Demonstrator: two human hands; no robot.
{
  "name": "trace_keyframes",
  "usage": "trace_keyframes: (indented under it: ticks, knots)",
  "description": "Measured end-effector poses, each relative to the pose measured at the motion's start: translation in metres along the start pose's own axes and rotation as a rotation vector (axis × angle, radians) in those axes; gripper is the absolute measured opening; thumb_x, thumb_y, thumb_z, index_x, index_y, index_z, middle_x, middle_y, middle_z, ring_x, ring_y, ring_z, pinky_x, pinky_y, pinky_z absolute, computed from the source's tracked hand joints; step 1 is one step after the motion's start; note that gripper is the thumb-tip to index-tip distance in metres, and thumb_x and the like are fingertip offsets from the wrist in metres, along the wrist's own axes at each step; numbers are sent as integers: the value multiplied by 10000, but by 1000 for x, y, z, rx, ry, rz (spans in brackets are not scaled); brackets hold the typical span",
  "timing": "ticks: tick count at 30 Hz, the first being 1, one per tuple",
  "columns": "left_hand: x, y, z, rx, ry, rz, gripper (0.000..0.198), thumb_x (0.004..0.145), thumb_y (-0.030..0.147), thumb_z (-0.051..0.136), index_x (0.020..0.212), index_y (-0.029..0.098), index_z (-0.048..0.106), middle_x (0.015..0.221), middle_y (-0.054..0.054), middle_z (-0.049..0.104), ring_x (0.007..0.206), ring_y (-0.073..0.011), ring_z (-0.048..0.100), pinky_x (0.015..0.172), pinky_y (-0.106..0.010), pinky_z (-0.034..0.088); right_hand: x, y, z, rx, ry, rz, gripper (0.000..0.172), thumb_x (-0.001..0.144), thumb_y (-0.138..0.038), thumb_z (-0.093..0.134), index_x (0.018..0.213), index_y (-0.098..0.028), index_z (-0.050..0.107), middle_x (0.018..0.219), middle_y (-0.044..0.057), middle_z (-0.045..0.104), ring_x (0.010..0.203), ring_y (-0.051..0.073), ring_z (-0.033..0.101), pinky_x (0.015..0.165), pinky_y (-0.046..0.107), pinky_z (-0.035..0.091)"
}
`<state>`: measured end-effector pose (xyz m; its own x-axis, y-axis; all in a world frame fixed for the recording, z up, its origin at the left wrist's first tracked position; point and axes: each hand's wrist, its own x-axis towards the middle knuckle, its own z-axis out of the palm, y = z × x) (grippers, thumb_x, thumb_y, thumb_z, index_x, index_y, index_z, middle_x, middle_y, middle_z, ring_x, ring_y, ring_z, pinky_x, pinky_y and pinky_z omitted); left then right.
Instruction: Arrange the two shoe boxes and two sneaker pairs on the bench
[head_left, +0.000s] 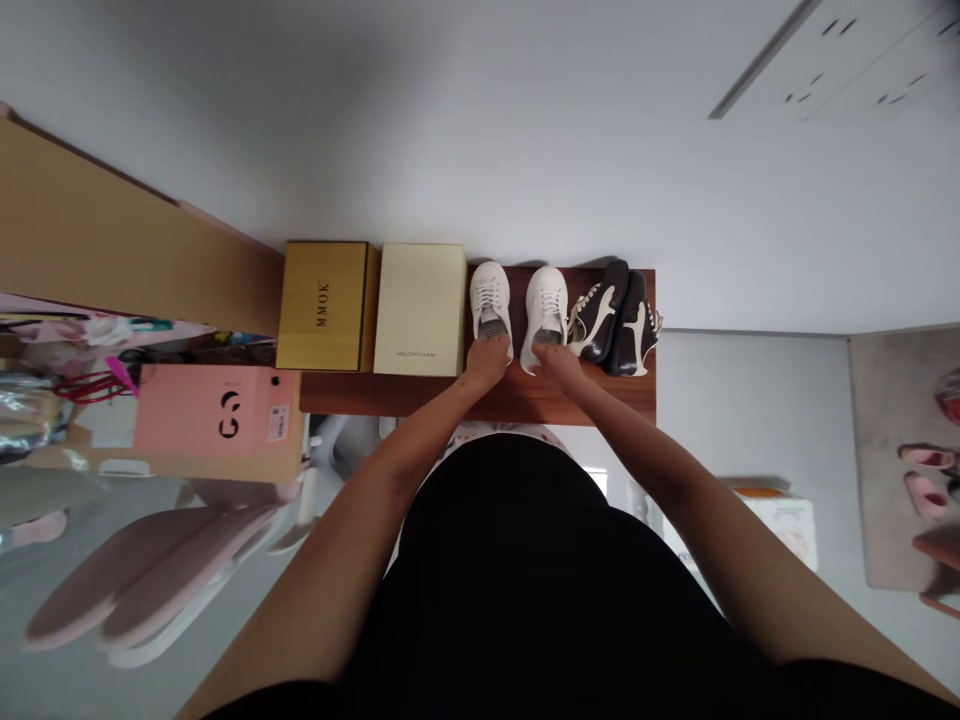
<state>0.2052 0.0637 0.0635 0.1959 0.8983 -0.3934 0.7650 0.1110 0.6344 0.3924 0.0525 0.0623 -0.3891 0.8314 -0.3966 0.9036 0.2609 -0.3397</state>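
Black-clad torso (525, 590) is seen at btm centre, w/ both bare arms extended up from it. L hand (487, 362) and R hand (559, 366) are placed w/ fingers bent over the heels of L white sneaker (490, 300) and R white sneaker (545, 305); firmness of grip can't be told. Both sneakers are set toes-up on wooden board (626, 400) at centre. Black-and-white shoes (615, 318) are placed just right, untouched. Gold MMOK box (324, 305) and cream MEIZHIYUAN box (420, 310) are set just left; pink box (217, 420) is seen lower left.
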Motion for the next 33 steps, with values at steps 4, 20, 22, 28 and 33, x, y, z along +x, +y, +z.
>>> trace_keyframes:
  ticks: [4,20,22,28,33]
  knots:
    - [4,-1,3,-24,-2,3,165,867,154,710,1009,150,626,1159,-199,674,1335,-379,558,1241,-452,269,18,-2,1,15,-21,-13,186,904,-180,658,1085,-140,646,1112,215,724,1094,369,672,966,421,467]
    - [7,-12,14,-73,60,-35,161,918,221,655,1056,147,616,1220,-224,638,1384,-384,494,1236,-480,267,25,-13,19,13,33,-17,243,939,-154,553,1165,-122,637,1171,222,661,1139,352,569,1021,461,418]
    - [4,-4,14,-110,128,-21,206,893,171,664,1090,144,610,1259,-220,616,1419,-388,442,1240,-486,243,13,-4,15,23,88,32,278,944,-238,586,1195,-129,633,1233,220,627,1165,357,541,1017,460,414]
    - [7,41,32,-116,-39,215,322,905,151,598,1225,182,602,1345,-161,593,1383,-319,475,1232,-450,281,-64,78,11,214,537,463,474,947,-391,564,1344,-132,552,1307,221,583,1255,376,468,1070,517,375]
    - [31,84,78,-156,-137,228,542,889,144,619,1418,118,502,1434,-205,565,1393,-315,499,1209,-437,347,-110,144,23,302,430,810,696,782,-480,736,1331,-84,574,1254,232,614,1239,386,519,1054,508,410]
